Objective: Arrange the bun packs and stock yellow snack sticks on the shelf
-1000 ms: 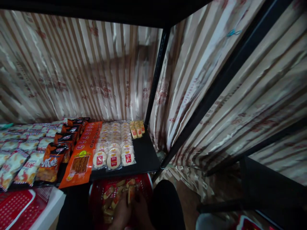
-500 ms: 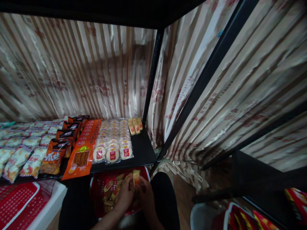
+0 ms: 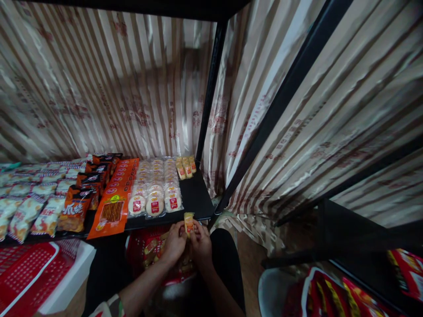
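A small yellow snack packet with a red-orange label (image 3: 189, 223) stands upright between my two hands. My left hand (image 3: 175, 242) pinches its left side, and my right hand (image 3: 201, 241) grips its right side. Both are just in front of the black shelf's (image 3: 197, 198) front edge. Below them, a red basket (image 3: 134, 251) between my knees holds several similar yellow packets (image 3: 151, 247). At the shelf's back right corner, several matching yellow packets (image 3: 186, 167) stand in short rows. Left of those lie rows of round white crackers in clear wrappers (image 3: 155, 204).
Further left on the shelf are an orange snack bag (image 3: 112, 209), black-and-orange bags (image 3: 75, 210) and white snack bags (image 3: 49, 215). A black metal post (image 3: 211, 92) rises at the corner before striped curtains (image 3: 148, 88). Another red basket (image 3: 29, 273) sits lower left; red packages (image 3: 360, 297) lie lower right.
Both hands have risen from over the basket toward the shelf's edge, carrying the yellow snack packet up with them. The view has tilted slightly downward.
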The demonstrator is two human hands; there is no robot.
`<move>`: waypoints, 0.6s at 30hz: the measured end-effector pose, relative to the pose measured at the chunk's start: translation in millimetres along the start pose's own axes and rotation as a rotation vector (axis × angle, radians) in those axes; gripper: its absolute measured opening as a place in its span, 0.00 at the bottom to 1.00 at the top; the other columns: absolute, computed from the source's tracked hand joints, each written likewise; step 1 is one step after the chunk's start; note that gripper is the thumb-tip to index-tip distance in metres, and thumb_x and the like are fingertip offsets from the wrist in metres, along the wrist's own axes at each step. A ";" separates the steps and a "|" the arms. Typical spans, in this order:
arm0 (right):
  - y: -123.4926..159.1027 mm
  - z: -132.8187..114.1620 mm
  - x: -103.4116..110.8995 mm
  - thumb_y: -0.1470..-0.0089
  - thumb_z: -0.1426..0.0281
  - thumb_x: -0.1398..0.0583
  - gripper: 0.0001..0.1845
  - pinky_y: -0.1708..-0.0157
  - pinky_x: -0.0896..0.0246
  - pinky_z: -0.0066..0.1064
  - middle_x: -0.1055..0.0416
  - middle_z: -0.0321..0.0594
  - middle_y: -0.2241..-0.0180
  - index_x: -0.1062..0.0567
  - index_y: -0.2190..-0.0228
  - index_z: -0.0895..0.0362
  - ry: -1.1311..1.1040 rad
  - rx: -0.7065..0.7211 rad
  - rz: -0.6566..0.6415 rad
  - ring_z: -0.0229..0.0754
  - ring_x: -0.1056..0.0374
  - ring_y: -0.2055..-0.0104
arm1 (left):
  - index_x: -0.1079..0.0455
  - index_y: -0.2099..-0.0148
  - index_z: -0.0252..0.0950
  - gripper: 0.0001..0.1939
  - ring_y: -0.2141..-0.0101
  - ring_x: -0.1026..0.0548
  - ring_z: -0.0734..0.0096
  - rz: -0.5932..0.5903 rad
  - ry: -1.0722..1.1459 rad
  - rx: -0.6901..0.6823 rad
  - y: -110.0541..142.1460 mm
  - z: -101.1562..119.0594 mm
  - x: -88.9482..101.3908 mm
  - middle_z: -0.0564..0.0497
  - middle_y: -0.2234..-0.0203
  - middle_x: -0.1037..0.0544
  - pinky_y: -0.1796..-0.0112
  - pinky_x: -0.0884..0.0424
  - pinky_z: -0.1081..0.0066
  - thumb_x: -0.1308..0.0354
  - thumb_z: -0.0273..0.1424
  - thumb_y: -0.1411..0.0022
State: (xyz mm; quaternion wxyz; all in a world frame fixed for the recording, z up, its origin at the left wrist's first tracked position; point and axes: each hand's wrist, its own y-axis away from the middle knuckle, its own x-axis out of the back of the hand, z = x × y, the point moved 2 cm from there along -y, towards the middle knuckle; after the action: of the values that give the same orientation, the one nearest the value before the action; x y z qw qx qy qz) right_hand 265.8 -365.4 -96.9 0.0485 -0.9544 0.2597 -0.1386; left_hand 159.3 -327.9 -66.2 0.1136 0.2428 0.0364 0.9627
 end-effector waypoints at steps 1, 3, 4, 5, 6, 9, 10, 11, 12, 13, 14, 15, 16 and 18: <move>-2.3 -1.0 0.2 0.49 0.66 0.47 0.18 0.63 0.31 0.35 0.32 0.45 0.60 0.29 0.56 0.56 0.013 0.009 0.006 0.41 0.30 0.64 | 0.30 0.56 0.34 0.17 0.60 0.30 0.68 -0.002 0.002 0.000 -1.8 2.9 0.2 0.47 0.63 0.27 0.55 0.36 0.70 0.53 0.26 0.46; -7.0 -3.1 0.8 0.48 0.66 0.48 0.19 0.61 0.31 0.36 0.32 0.45 0.60 0.30 0.55 0.56 0.059 0.031 0.015 0.41 0.30 0.64 | 0.30 0.56 0.34 0.17 0.62 0.30 0.69 -0.003 0.012 0.001 -5.4 9.3 0.4 0.47 0.64 0.27 0.56 0.36 0.71 0.53 0.26 0.46; -9.2 -4.2 1.0 0.48 0.66 0.48 0.19 0.60 0.32 0.36 0.32 0.46 0.59 0.30 0.54 0.56 0.092 0.043 0.020 0.42 0.30 0.63 | 0.30 0.55 0.34 0.17 0.62 0.30 0.69 -0.002 0.018 0.002 -7.1 12.5 0.3 0.47 0.64 0.28 0.57 0.36 0.72 0.53 0.25 0.47; -11.3 -5.1 1.2 0.48 0.67 0.48 0.20 0.59 0.33 0.37 0.32 0.46 0.59 0.30 0.54 0.56 0.128 0.054 0.026 0.43 0.30 0.62 | 0.30 0.55 0.33 0.18 0.62 0.30 0.69 -0.001 0.025 0.004 -8.7 15.3 0.2 0.47 0.64 0.28 0.57 0.36 0.72 0.53 0.25 0.47; -13.4 -6.1 1.3 0.49 0.67 0.48 0.20 0.58 0.33 0.38 0.32 0.47 0.58 0.30 0.54 0.56 0.162 0.066 0.033 0.44 0.31 0.61 | 0.31 0.54 0.33 0.18 0.62 0.30 0.70 -0.001 0.031 0.007 -10.4 17.7 -0.2 0.47 0.63 0.28 0.57 0.36 0.72 0.53 0.25 0.47; -19.4 -9.1 1.3 0.51 0.67 0.47 0.21 0.55 0.36 0.40 0.31 0.47 0.57 0.30 0.54 0.56 0.237 0.105 0.070 0.46 0.33 0.56 | 0.32 0.52 0.32 0.20 0.61 0.30 0.70 0.002 0.049 0.018 -15.7 22.4 -2.0 0.46 0.62 0.29 0.56 0.36 0.73 0.53 0.26 0.47; -21.5 -10.2 1.0 0.51 0.67 0.47 0.21 0.54 0.36 0.40 0.31 0.47 0.57 0.30 0.54 0.56 0.251 0.116 0.080 0.47 0.34 0.55 | 0.32 0.51 0.33 0.20 0.61 0.30 0.69 0.007 0.053 0.017 -17.8 23.5 -2.6 0.46 0.62 0.29 0.56 0.36 0.73 0.52 0.26 0.47; -23.9 -11.5 0.7 0.51 0.67 0.47 0.22 0.53 0.37 0.40 0.31 0.47 0.57 0.30 0.53 0.56 0.262 0.121 0.086 0.47 0.34 0.55 | 0.32 0.51 0.33 0.20 0.60 0.30 0.69 0.009 0.052 0.016 -19.9 24.5 -3.2 0.46 0.61 0.29 0.56 0.36 0.73 0.52 0.26 0.47; -26.4 -12.8 0.3 0.51 0.67 0.47 0.22 0.53 0.38 0.40 0.32 0.47 0.57 0.30 0.53 0.56 0.271 0.122 0.088 0.48 0.35 0.54 | 0.32 0.51 0.34 0.20 0.60 0.31 0.69 0.008 0.046 0.013 -22.1 25.7 -3.8 0.46 0.60 0.29 0.55 0.37 0.73 0.52 0.27 0.46; -29.0 -14.1 -0.1 0.52 0.67 0.47 0.23 0.52 0.38 0.41 0.32 0.47 0.56 0.31 0.53 0.57 0.279 0.117 0.087 0.48 0.35 0.54 | 0.33 0.50 0.34 0.20 0.59 0.31 0.69 0.006 0.038 0.008 -24.4 27.2 -4.3 0.46 0.59 0.29 0.54 0.37 0.73 0.52 0.27 0.46; -31.8 -15.6 -0.6 0.52 0.68 0.47 0.23 0.51 0.39 0.41 0.32 0.48 0.56 0.31 0.52 0.57 0.284 0.111 0.081 0.48 0.35 0.53 | 0.33 0.50 0.34 0.21 0.58 0.31 0.69 0.002 0.028 0.003 -26.6 29.1 -4.6 0.45 0.58 0.29 0.53 0.38 0.73 0.52 0.27 0.46; -34.6 -17.2 -0.9 0.52 0.68 0.47 0.23 0.51 0.40 0.41 0.33 0.48 0.56 0.31 0.52 0.58 0.287 0.104 0.077 0.48 0.36 0.53 | 0.33 0.49 0.33 0.21 0.57 0.31 0.69 0.000 0.017 -0.002 -28.7 31.4 -4.6 0.45 0.57 0.29 0.53 0.38 0.73 0.53 0.27 0.45; -37.5 -18.8 -1.2 0.52 0.68 0.47 0.23 0.50 0.40 0.41 0.33 0.49 0.56 0.31 0.52 0.59 0.288 0.099 0.075 0.48 0.36 0.52 | 0.34 0.49 0.32 0.21 0.56 0.31 0.69 -0.004 0.006 -0.009 -30.7 34.3 -4.5 0.44 0.57 0.29 0.52 0.39 0.73 0.53 0.27 0.45; -43.0 -21.9 -1.7 0.51 0.69 0.48 0.23 0.49 0.41 0.41 0.34 0.49 0.56 0.31 0.52 0.59 0.291 0.102 0.075 0.48 0.37 0.52 | 0.34 0.48 0.31 0.21 0.56 0.31 0.69 -0.010 -0.018 -0.015 -34.5 40.9 -3.7 0.43 0.56 0.29 0.51 0.39 0.73 0.54 0.26 0.44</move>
State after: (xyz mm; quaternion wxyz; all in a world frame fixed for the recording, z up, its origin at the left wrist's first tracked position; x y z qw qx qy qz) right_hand 278.8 -328.0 -69.3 0.0640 -0.9102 0.2921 -0.2865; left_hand 188.9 -294.6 -36.2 0.1204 0.2503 0.0292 0.9602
